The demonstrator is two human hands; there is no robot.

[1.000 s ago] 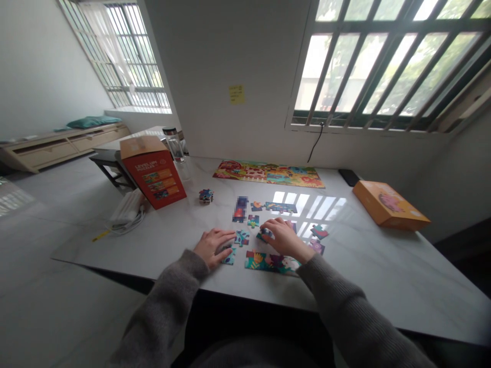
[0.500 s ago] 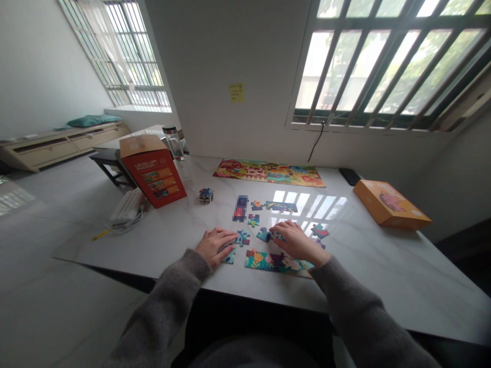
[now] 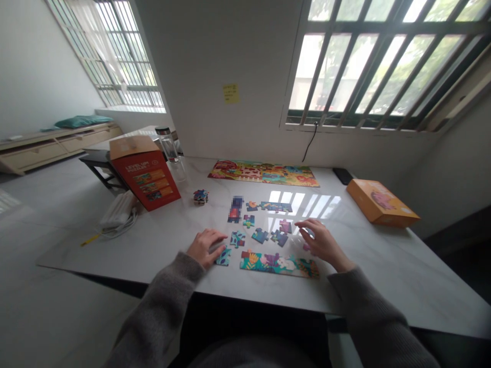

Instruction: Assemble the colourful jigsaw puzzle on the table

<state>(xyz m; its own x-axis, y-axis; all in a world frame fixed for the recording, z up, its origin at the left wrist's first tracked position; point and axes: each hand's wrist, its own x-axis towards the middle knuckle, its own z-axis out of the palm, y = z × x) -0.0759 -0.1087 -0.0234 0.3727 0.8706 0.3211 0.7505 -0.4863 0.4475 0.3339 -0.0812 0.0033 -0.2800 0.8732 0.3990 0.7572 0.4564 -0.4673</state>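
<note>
My left hand (image 3: 206, 248) rests low over the table with its fingers apart, partly covering a teal jigsaw piece (image 3: 223, 257). Just beyond its fingertips lies a patterned blue-teal piece (image 3: 238, 238). My right hand (image 3: 320, 243) hovers, fingers spread, above jigsaw pieces on the right that it mostly hides; a bit of a purple piece (image 3: 306, 247) shows under it. Left of its fingertips are a pink piece (image 3: 285, 226) and two dark blue pieces (image 3: 260, 235). Nearest me is a joined puzzle strip (image 3: 278, 263) with a white animal.
Farther back lie a joined blue strip (image 3: 276, 206), a green-purple piece (image 3: 248, 221) and a stack of pieces (image 3: 201, 197). A finished-looking puzzle (image 3: 263, 173) is by the wall. A red box (image 3: 148, 176), glass bottle (image 3: 168, 144), phone (image 3: 342, 176) and orange box (image 3: 381, 202) stand around.
My right hand has moved right, off the middle pieces, uncovering the pink piece and part of the near strip. My left hand has drawn slightly back from the patterned piece. The view has shifted slightly.
</note>
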